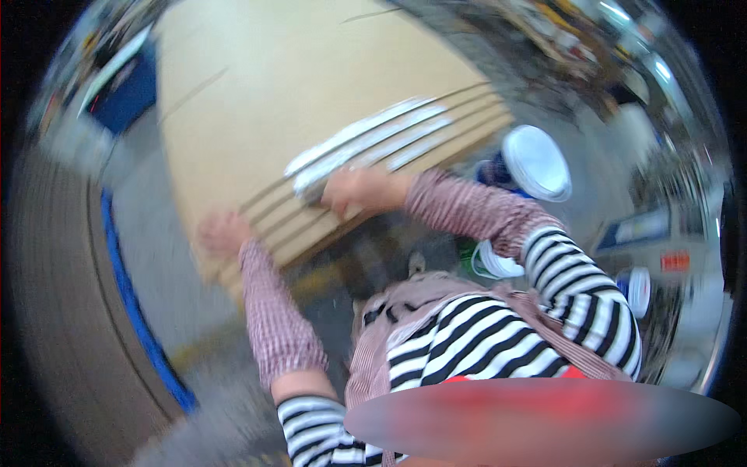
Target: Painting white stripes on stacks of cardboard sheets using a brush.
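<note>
A stack of tan boards (280,70) lies before me, its near edges stepped back one behind another. White paste (366,134) covers the middle and right part of several steps. My right hand (359,191) is closed at the left end of the white stretch, around a small greyish tool (313,193) whose kind is blurred and mostly hidden by the fingers. On the near left corner of the stack rests my left hand (224,231), laid flat over the board edges with nothing visible in it; its fingers are smeared by motion.
Right of the stack stands a dark blue bucket with a white lid (537,162). A white pail (498,261) is near my right elbow, and another white container (638,292) farther right. A brown ridged surface with a blue edge (128,280) runs along the left.
</note>
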The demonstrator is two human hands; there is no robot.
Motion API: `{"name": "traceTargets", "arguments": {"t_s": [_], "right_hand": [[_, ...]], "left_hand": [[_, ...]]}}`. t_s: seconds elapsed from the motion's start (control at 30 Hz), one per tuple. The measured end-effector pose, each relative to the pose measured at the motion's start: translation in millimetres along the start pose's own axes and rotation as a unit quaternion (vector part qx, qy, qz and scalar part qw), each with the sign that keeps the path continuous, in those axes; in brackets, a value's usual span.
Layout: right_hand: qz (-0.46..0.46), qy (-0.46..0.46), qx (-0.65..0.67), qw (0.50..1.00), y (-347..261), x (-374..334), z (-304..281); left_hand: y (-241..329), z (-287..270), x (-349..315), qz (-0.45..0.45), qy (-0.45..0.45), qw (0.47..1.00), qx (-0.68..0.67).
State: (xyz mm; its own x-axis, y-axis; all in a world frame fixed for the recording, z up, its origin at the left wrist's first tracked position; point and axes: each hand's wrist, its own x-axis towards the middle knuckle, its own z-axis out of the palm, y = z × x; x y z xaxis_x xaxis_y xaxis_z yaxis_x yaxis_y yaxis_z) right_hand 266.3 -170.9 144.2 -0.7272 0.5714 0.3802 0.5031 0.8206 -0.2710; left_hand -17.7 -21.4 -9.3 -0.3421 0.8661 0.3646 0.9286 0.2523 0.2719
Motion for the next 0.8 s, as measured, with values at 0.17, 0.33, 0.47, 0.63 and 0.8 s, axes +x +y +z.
{"name": "traceTargets", "arguments": {"t_s": [0.17,0.33,0.47,0.63,0.8], "right_hand": [[0.074,0.029,0.007,0.997,-35.8,-74.8,11.1],[0.272,0.339,0.094,0.896,-31.1,-98.8,-27.1],[0.427,0.608,0.368,0.559,-18.0,-118.0,-26.9],[0.353,0.603,0.581,0.418,-24.7,-145.4,-5.7],[0.387,0.559,0.287,0.675,-10.5,-111.6,-5.1]], "left_hand": [[14.3,-7.1,1.9,0.031,0.024,0.994,0.102],[18.7,-7.8,3.7,0.025,0.035,0.991,0.129],[10.8,-2.0,1.9,0.043,0.025,0.984,0.171],[-12.5,11.9,11.6,0.242,-0.013,0.953,0.181],[-21.5,25.2,14.5,0.212,0.002,0.943,0.258]]}}
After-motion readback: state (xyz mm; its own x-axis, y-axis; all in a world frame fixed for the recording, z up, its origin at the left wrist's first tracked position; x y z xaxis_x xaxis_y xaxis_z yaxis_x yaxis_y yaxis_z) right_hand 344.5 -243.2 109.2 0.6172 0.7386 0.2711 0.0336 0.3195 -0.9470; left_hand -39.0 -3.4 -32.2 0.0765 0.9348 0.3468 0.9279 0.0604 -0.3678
